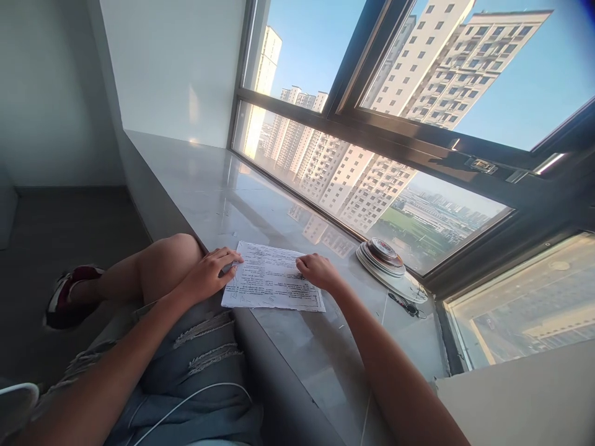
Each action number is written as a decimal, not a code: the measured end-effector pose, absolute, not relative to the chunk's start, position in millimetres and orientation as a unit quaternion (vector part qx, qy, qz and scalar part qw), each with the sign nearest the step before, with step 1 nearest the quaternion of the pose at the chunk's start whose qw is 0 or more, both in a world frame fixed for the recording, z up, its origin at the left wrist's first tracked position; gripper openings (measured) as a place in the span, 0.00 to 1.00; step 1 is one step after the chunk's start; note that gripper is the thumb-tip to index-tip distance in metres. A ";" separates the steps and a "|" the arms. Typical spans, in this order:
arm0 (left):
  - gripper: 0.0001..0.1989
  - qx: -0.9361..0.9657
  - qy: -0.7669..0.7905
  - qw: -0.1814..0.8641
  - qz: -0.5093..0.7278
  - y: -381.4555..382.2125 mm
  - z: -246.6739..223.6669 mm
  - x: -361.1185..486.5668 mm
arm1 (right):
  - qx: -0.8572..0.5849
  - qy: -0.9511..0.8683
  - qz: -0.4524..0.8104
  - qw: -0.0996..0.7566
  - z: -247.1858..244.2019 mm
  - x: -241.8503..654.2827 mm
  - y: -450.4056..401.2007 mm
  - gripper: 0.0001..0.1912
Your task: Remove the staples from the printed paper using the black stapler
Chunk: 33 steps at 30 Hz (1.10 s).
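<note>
A printed sheet of paper [274,279] lies on the grey tiled window sill [297,353], its lower left corner close to the sill's front edge. My left hand [210,272] is at the paper's left side, its fingers apart and the fingertips on the paper's edge. At the right side, my right hand [318,270] rests on the paper with its fingers curled in. Whatever those fingers may hold is hidden beneath the hand.
Stacked round plates or lids [381,260] stand right of the paper, by the window frame [395,133]. Beside them lies a dark tangled cable [405,305]. A white cable [199,391] crosses my shorts. My bent knee [179,254] is against the sill's front edge.
</note>
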State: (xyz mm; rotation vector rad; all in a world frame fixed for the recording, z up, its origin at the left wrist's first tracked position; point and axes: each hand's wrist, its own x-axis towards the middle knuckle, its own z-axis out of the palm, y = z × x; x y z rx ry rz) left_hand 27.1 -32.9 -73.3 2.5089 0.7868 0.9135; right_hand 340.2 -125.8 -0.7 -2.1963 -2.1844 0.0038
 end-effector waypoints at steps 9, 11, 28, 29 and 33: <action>0.16 0.888 0.268 0.176 0.329 -29.7 -77.6 27.8 | -0.667 -0.743 -0.046 -0.018 -8.7 334.6 -125.7 0.21; 0.16 0.889 0.265 0.176 0.329 -28.5 -78.5 28.3 | -0.667 -0.741 -0.070 -0.034 -11.7 330.9 -125.8 0.21; 0.16 0.883 0.267 0.187 0.337 -33.7 -72.8 27.2 | -0.623 -0.748 0.021 0.228 -4.5 423.6 -132.5 0.27; 0.16 0.882 0.267 0.188 0.339 -34.1 -72.5 27.1 | -0.619 -0.743 0.012 0.253 -7.2 432.6 -134.6 0.27; 0.15 0.880 0.264 0.190 0.345 -35.7 -71.5 26.6 | -0.666 -0.709 -0.047 0.229 -13.9 457.3 -144.6 0.27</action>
